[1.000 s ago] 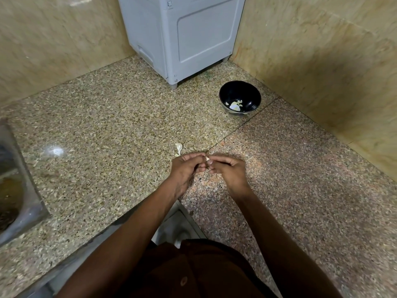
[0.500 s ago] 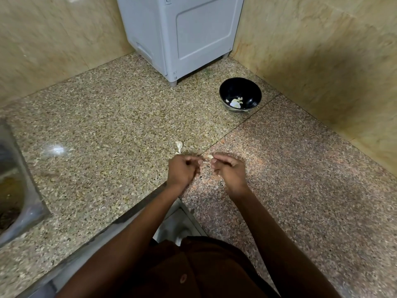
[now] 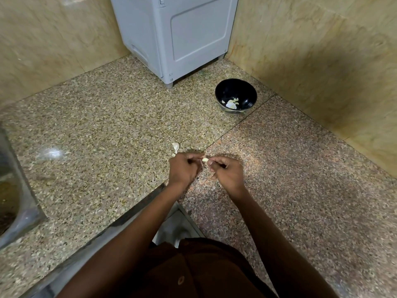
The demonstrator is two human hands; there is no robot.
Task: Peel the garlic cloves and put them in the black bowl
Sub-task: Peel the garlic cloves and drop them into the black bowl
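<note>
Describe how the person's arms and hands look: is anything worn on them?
Both forearms are bare; no sleeves reach them. The left hand and right hand show no gloves, rings or watch. A dark brown buttoned garment covers the torso.

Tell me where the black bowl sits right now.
In the head view the black bowl sits on the granite counter, far right of centre, just right of the grey appliance and near the corner wall.

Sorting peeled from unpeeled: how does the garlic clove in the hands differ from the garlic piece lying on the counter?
The clove is pinched between the left hand and right hand; the piece on the counter lies untouched. The clove looks yellowish, the piece whiter, papery. Both are outside the black bowl.
</note>
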